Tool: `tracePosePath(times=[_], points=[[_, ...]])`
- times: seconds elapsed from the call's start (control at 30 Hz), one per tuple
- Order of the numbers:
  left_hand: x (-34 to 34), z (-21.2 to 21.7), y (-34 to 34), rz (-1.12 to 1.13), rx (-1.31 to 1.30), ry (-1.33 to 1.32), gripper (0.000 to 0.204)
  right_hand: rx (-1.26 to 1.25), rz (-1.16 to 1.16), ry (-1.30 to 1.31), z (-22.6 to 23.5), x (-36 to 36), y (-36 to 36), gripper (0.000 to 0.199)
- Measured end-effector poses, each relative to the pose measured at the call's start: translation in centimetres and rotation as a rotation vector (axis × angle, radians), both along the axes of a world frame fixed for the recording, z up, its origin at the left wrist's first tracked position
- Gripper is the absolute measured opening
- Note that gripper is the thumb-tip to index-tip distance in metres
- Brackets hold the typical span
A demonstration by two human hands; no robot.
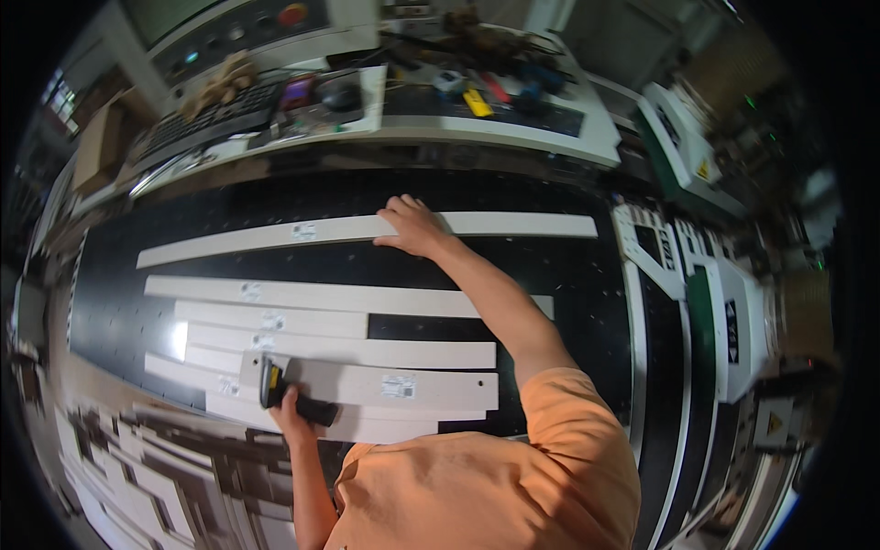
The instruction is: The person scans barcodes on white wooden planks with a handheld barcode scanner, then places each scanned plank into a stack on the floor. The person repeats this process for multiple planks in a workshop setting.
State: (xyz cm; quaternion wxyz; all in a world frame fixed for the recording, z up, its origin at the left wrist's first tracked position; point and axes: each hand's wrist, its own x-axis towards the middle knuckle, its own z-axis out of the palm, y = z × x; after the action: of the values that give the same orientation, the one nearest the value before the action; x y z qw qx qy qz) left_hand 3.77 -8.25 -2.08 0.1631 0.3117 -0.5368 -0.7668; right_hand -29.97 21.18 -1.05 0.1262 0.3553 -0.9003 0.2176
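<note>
On far plank point(367, 227): right hand point(412, 227) flat, arm outstretched

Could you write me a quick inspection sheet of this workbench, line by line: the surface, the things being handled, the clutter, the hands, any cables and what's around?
Surface: black machine bed, dotted with small holes.
Job's things: pale boards lie flat in rows; far long board carries a small label; black handheld scanner over the near boards.
Clutter: hand tools and a yellow item on the back shelf.
Hands: right hand rests flat on the far long board; left hand grips the scanner's handle.
Cables: dark cords on the back shelf, hard to trace.
Surroundings: control panel with keyboard at back left; white machine housings to the right.
</note>
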Motion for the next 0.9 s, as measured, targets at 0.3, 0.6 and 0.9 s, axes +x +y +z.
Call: tracePosePath(times=[0.3, 0.6, 0.9], points=[[0.0, -0.3, -0.9, -0.035, -0.073, -0.062, 0.041, 0.108, -0.444, 0.066, -0.1, -7.2, 10.9, 0.04], [0.6, -1.5, -2.2, -0.047, -0.03, -0.057, 0.037, 0.286, -0.586, -0.03, 0.5, -9.7, 17.3, 0.035], [0.0, -0.5, -1.1, -0.001, -0.042, -0.074, 0.03, 0.33, -0.731, -0.087, 2.3, -7.4, 21.1, 0.04]])
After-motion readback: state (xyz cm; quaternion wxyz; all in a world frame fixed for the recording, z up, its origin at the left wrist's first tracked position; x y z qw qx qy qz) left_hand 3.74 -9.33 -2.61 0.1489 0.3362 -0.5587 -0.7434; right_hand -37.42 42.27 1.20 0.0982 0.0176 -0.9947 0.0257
